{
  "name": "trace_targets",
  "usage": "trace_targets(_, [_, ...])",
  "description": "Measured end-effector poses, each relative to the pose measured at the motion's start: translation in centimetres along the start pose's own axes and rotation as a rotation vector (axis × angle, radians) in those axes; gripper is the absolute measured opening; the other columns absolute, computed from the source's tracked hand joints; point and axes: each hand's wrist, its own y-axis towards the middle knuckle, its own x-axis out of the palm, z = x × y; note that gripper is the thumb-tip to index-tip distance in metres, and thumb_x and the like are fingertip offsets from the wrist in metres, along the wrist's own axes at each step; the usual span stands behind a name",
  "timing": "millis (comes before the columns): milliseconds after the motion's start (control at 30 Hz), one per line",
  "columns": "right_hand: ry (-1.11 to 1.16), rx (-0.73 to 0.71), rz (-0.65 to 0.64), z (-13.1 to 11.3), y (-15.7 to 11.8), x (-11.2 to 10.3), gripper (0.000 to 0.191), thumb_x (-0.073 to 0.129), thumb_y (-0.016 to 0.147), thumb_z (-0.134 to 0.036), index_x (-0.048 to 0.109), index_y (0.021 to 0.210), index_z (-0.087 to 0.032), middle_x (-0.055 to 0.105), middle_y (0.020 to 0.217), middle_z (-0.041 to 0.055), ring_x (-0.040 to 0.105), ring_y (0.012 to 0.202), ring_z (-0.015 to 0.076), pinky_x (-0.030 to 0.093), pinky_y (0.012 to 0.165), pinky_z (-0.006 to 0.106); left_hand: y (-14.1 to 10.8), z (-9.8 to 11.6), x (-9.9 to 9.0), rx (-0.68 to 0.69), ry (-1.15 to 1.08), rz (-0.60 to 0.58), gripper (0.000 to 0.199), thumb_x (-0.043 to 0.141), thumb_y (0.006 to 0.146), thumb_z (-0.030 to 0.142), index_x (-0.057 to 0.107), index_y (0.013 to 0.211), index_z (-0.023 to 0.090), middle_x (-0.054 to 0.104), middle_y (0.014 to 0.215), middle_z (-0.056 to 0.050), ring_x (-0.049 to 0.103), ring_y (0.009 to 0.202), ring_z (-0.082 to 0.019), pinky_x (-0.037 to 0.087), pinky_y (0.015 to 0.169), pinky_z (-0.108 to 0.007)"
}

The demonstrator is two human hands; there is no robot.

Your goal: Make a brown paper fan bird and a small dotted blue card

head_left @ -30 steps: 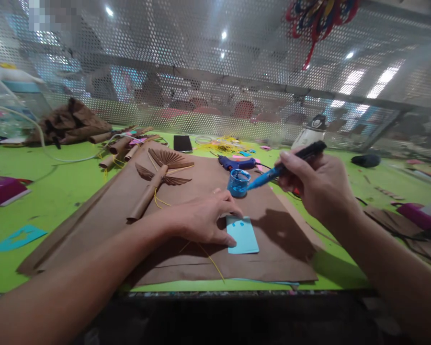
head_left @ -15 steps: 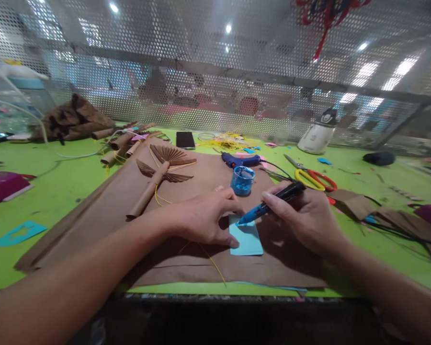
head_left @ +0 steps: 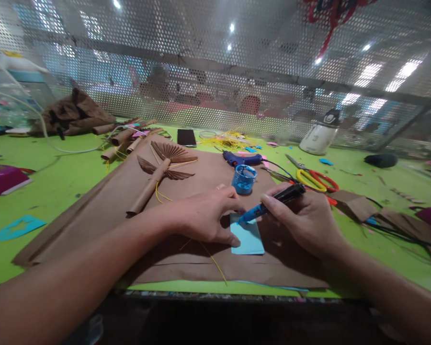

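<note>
A light blue paper card (head_left: 249, 240) lies on brown paper (head_left: 194, 179) in front of me. My left hand (head_left: 211, 215) rests at its left side, fingers apart, with thumb and fingertips on the card's edge. My right hand (head_left: 305, 215) is closed around a blue-stained marker with a black end (head_left: 273, 201); its tip touches the upper left part of the card, where a small blue mark shows. Just behind stands an open jar of blue paint (head_left: 244, 180). A brown paper figure with pleated wings (head_left: 161, 167) lies farther left.
Behind the jar lies a blue glue gun (head_left: 240, 159); scissors (head_left: 311, 179) are to its right. A white bottle (head_left: 319, 134), phone (head_left: 186, 138) and yellow strings (head_left: 230, 140) stand or lie farther back. Brown rolls (head_left: 122, 136) are back left.
Both hands keep nearly the same pose, the marker tip still on the card. The whole view has shifted slightly.
</note>
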Motion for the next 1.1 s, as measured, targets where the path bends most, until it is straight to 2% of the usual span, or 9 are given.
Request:
trace_targets(333, [-0.005,-0.016,0.039,-0.15,-0.18,-0.02,0.021,0.059,0.083,-0.034,0.062,0.069,-0.020,0.054,0.051,-0.0037,0.049,0.043,0.0095,0.039,0.042,0.021,0.00,0.16,-0.06,-0.017,0.005,-0.020,0.047,0.069,0.072,0.043,0.057,0.111,0.020,0.050,0.106,-0.006,0.046,0.101,-0.023,0.041,0.085,-0.032])
trace_targets(800, [-0.034,-0.054,0.018,-0.31,-0.05,0.02,0.020,0.058,0.083,-0.030,0.062,0.066,-0.020,0.053,0.049,-0.0038,0.048,0.042,0.0095,0.038,0.040,0.021,0.06,0.13,-0.01,-0.027,-0.004,-0.013,0.046,0.071,0.070,0.040,0.057,0.109,0.021,0.050,0.108,-0.006,0.045,0.103,-0.023,0.040,0.087,-0.034])
trace_targets(1100, [-0.008,-0.011,0.026,-0.05,-0.12,0.08,0.020,0.059,0.083,-0.032,0.061,0.068,-0.020,0.052,0.050,-0.0044,0.049,0.042,0.0092,0.039,0.041,0.021,0.03,-0.11,0.08,-0.007,-0.011,0.000,0.047,0.071,0.070,0.040,0.057,0.111,0.021,0.051,0.106,-0.006,0.046,0.101,-0.023,0.040,0.085,-0.033])
